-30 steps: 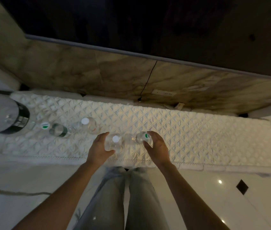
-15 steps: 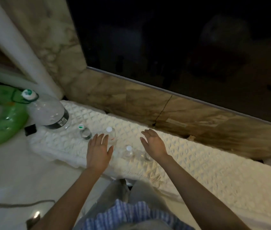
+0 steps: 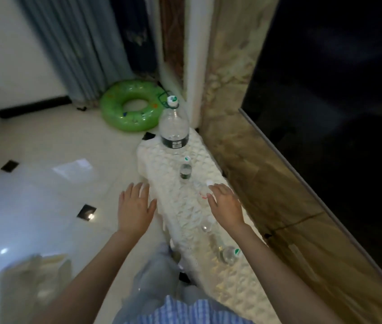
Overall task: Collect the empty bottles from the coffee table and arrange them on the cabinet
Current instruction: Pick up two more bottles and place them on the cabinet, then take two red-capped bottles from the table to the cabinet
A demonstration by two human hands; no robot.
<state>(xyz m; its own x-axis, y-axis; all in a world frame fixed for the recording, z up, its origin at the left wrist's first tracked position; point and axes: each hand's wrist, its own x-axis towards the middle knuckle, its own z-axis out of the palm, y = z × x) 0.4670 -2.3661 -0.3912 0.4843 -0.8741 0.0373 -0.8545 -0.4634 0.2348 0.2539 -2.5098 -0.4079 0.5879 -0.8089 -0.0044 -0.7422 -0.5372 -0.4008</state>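
**Op:** Both my hands are empty. Left hand (image 3: 135, 208) is flat with fingers spread, hanging over the floor (image 3: 52, 183) just off the near edge of the cabinet (image 3: 162, 183). Right hand (image 3: 226, 204) is also splayed, palm down above the quilted cover (image 3: 239, 284).

**Eng:** Bottles?

**Op:** All on the cover, in a rough line along its length. White-cap bottle (image 3: 205, 190) sits right at my right fingertips; I can't tell if they touch it. Small green-cap bottle (image 3: 185, 170) is just beyond that. Large bottle (image 3: 174, 127) is at the far end, well past both hands. Two more sit back beside my right forearm: a clear one (image 3: 206, 226), cap not visible, and a green-cap one (image 3: 229, 253) nearer my elbow.

**Eng:** Why that layout?

**Op:** My guess is a single row keeps each one stable and reachable, with the big one anchoring the end. Open hands suggest nothing needs holding.

**Eng:** Labels?

**Op:** Dark band with a barcode-like patch on the large bottle. Too blurred to read. Small bottles show no legible text.

**Eng:** Else?

**Op:** Green swim ring (image 3: 132, 105) on the floor beyond my left hand.
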